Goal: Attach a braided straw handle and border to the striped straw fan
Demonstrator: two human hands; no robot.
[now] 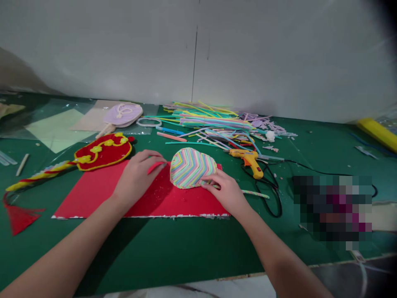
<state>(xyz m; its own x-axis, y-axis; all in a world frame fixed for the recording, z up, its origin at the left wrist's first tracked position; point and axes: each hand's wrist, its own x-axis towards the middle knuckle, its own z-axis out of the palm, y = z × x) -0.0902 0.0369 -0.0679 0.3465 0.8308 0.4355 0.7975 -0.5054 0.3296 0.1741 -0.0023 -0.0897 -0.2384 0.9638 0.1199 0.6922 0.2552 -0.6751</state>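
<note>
On the red board (186, 207) our striped panel (190, 167) lies with its face already filled with stripes — our right hand (225, 190) pinching its lower right edge, our left hand (138, 176) loosely curled, its grip unclear — though what remains we cannot tell.
</note>
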